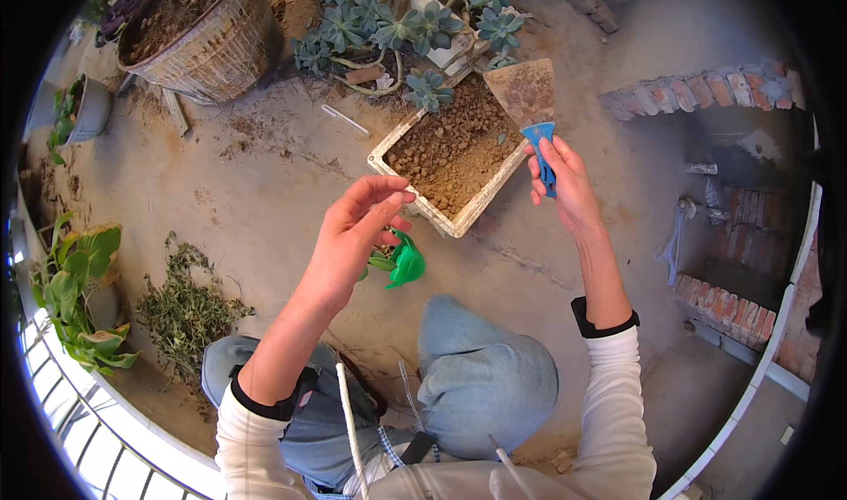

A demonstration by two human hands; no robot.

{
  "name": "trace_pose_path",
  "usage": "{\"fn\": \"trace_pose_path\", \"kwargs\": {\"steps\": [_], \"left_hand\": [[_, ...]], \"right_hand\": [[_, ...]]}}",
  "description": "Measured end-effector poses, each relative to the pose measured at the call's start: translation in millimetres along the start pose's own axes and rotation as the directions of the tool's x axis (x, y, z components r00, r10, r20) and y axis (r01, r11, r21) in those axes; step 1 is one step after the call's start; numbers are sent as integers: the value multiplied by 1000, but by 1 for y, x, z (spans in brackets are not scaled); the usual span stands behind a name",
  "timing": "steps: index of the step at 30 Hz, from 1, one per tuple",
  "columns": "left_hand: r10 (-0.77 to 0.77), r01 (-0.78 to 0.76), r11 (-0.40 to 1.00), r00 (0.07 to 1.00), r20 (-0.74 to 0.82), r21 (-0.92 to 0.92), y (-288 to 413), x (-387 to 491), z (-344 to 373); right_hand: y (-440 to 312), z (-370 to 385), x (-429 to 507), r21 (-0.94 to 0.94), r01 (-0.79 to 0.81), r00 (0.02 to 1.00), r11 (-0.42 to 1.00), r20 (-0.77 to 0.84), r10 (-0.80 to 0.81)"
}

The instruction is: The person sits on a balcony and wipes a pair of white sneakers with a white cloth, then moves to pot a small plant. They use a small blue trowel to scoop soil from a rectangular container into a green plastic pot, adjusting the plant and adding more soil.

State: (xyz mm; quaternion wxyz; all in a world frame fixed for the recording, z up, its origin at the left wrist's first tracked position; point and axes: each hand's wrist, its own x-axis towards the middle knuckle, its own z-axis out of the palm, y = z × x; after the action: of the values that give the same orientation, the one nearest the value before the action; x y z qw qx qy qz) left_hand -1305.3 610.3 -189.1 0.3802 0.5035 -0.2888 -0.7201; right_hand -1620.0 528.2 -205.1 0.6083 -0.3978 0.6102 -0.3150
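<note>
My right hand point(562, 179) grips the blue handle of a putty knife point(526, 96), its wide rusty blade pointing up and away. The blade is over the right rim of a white rectangular planter point(456, 225) that holds dry, crumbly soil point(456, 156). My left hand point(370, 219) is at the planter's near left edge, fingers loosely curled and apart, with nothing seen in it. Whether its fingertips touch the rim I cannot tell. Below that hand, a bright green pot point(407, 262) with a small green plant stands on the concrete floor, partly hidden by the hand.
Succulents point(394, 27) trail over the planter's far end. A large soil-filled bucket point(205, 50) stands at the upper left, a white stick point(345, 120) lies nearby. Dried cut plants point(192, 301) and a leafy potted plant point(79, 282) are at left; low brickwork point(724, 308) is at right.
</note>
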Motion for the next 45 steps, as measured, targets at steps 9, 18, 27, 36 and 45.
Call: {"fn": "trace_pose_path", "kwargs": {"steps": [9,18,27,36,45], "left_hand": [[16,-46,972,991,-132,-231,16,-3,-11],[47,-76,967,991,-123,-242,16,-6,-15],[58,-87,970,990,-129,-227,15,-9,-26],[24,-54,973,990,-138,-225,15,-5,-26],[41,-74,970,989,-142,-233,11,-6,-33]], "right_hand": [[19,-97,41,-837,-4,978,548,-116,-171],[41,-25,89,-990,-140,954,-19,-129,-269],[6,-28,101,-970,-68,970,234,-120,-213],[68,8,84,-999,-25,936,28,-33,-351],[67,29,42,-984,139,937,108,96,-337]]}}
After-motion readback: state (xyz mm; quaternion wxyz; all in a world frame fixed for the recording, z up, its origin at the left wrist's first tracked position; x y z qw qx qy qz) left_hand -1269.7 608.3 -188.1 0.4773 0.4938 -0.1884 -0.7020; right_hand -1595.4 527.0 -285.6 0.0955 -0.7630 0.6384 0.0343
